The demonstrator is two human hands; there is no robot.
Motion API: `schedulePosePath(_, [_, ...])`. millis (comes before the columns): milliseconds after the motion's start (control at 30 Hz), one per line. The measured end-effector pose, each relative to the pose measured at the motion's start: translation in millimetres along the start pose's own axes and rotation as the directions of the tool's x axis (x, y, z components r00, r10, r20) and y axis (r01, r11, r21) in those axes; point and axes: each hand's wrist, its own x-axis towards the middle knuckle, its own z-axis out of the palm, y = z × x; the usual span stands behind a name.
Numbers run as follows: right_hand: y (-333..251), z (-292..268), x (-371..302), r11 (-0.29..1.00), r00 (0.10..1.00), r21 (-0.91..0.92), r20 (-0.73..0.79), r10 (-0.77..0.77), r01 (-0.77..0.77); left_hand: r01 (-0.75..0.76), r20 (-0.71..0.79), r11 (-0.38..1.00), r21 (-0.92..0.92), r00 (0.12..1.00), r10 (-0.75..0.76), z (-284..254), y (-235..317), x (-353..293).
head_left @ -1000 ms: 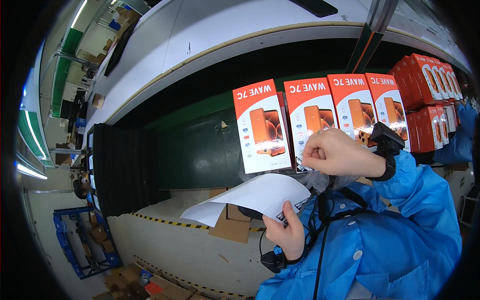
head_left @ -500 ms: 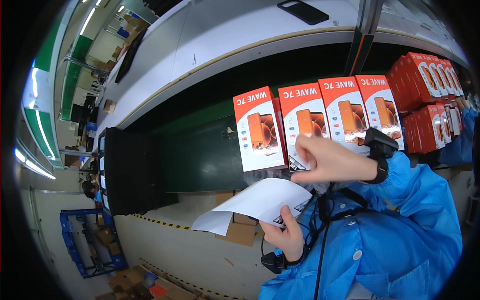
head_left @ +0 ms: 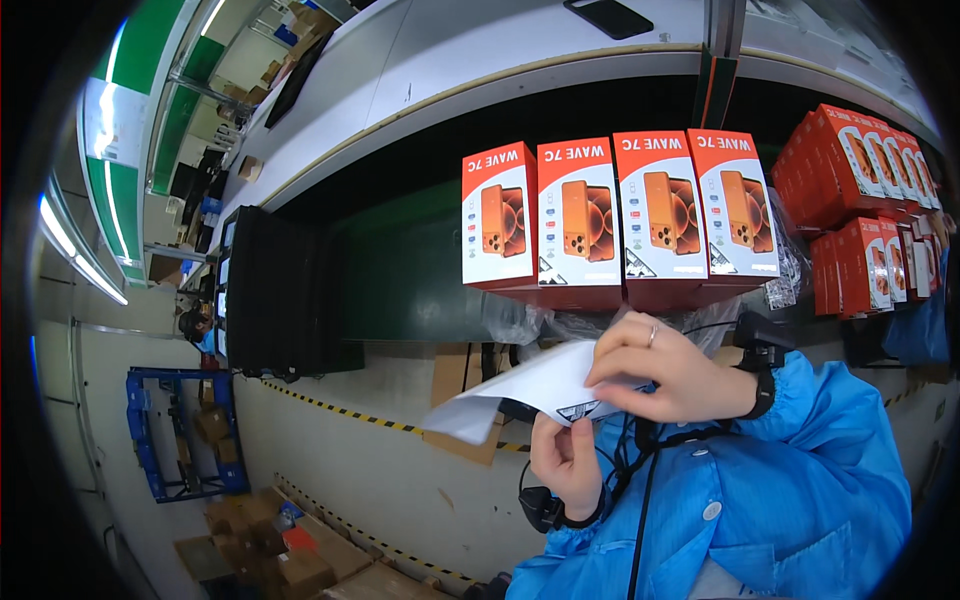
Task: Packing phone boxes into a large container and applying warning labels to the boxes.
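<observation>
A curled white sheet of stickers (head_left: 540, 385), with a black-and-white printed sticker (head_left: 577, 411) at its near edge, hangs in front of the boxes. My left hand (head_left: 568, 468) pinches its lower edge between thumb and fingers. From the right, my right hand (head_left: 665, 372) has its fingertips closed on the sheet's right end beside that sticker. Beyond my hands stand orange-and-white phone boxes in a row: the leftmost box (head_left: 497, 225), a second box (head_left: 577, 222), a third box (head_left: 660, 215) and the rightmost box (head_left: 735, 210). Black-and-white stickers show on the lower left corners of the three right boxes.
More orange boxes (head_left: 850, 165) are stacked at the right. Clear plastic wrap (head_left: 515, 322) lies under the row's near edge. A white shelf (head_left: 450, 60) with a dark phone case (head_left: 612, 17) runs behind. A black bin (head_left: 265, 300) stands left; cartons (head_left: 300, 565) lie on the floor.
My right hand has come off the second box and down to the sticker sheet, closing on its right end. The view has shifted, so the boxes appear higher.
</observation>
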Motion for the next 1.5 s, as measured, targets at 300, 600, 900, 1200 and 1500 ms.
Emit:
schedulePosePath(300, [-9.1,18.7,14.2,0.993,0.994,-0.057,0.032,-0.102,0.103,0.056,-0.026,0.997,0.046,0.998,-0.055,-18.2,2.7,14.1])
schedulePosePath(600, [11.1,50.6,82.0,0.993,0.952,0.015,0.286,0.11,-0.119,-0.008,0.03,0.954,0.3,1.0,-0.002,-68.8,-10.4,77.3])
schedulePosePath(900, [28.7,78.4,132.1,0.955,0.88,0.029,0.397,0.26,-0.295,-0.178,0.195,0.711,0.68,0.979,0.059,-91.2,-24.1,122.3])
schedulePosePath(1200, [72.7,47.1,182.2,0.845,0.788,-0.241,0.307,0.533,-0.477,-0.036,-0.002,0.788,0.614,0.999,0.046,-107.1,-46.4,162.4])
schedulePosePath(1500, [84.1,47.0,187.3,0.798,0.722,-0.25,0.34,0.603,-0.549,-0.049,0.026,0.75,0.659,0.999,0.043,-109.8,-53.7,170.4])
